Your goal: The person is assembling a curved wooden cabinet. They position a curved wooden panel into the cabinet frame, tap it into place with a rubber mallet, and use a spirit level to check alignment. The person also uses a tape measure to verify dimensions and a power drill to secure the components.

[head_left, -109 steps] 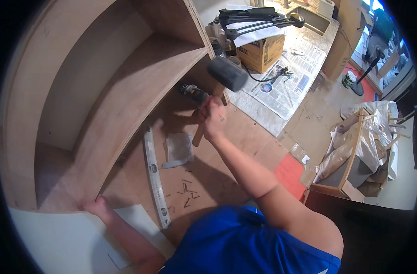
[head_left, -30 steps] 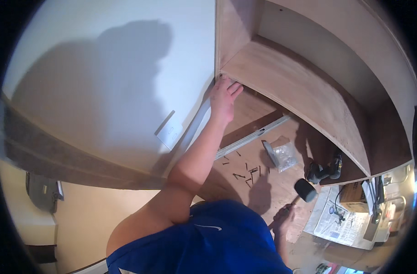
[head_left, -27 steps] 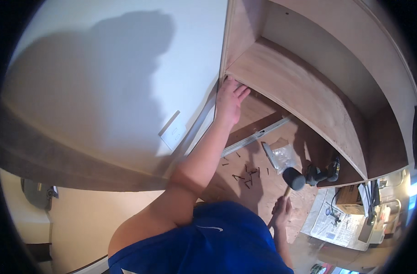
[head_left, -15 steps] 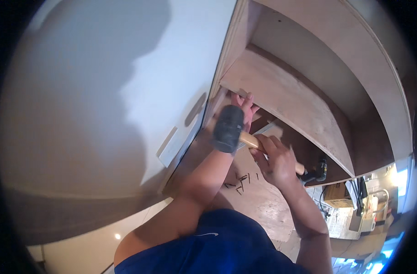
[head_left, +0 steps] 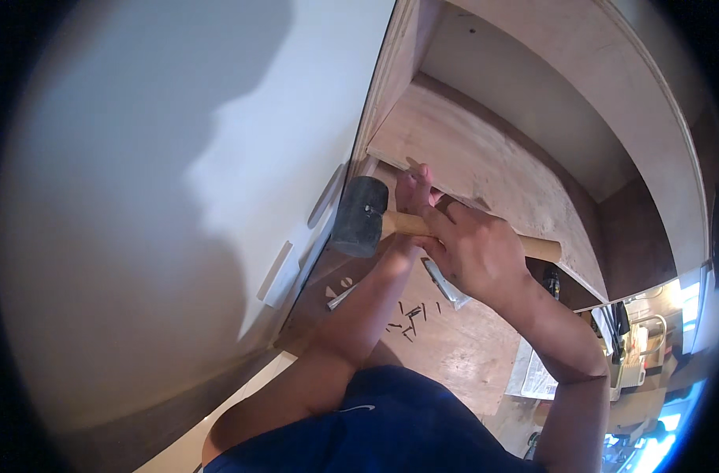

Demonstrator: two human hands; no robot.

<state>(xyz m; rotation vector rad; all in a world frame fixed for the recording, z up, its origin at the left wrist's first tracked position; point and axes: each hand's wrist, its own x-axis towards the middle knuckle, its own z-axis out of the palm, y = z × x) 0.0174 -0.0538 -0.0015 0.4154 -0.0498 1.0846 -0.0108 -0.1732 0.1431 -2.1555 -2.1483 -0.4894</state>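
Observation:
A rubber mallet with a black head point(head_left: 361, 216) and a wooden handle point(head_left: 540, 247) is gripped in my right hand point(head_left: 485, 248), fingers wrapped round the handle. The head hangs beside the left side panel, and the handle crosses in front of my left wrist. My left hand point(head_left: 414, 188) reaches up to the front edge of a wooden shelf board point(head_left: 470, 150), its fingertips against that edge near the left end. Part of that hand is hidden under the board and behind the mallet. Several dark screws or nails point(head_left: 412, 314) lie scattered on the plywood surface point(head_left: 454, 355) below.
A large white panel point(head_left: 139, 197) stands close on the left, with a pale handle-like piece point(head_left: 278, 274) on its edge. A curved cabinet frame point(head_left: 651, 79) arches overhead to the right. A dark tool point(head_left: 551, 280) shows under the shelf's right end.
The mallet and my right hand have risen toward the shelf, with the head shifting left and the handle levelling. My left hand stays at the shelf edge. The view has tilted slightly.

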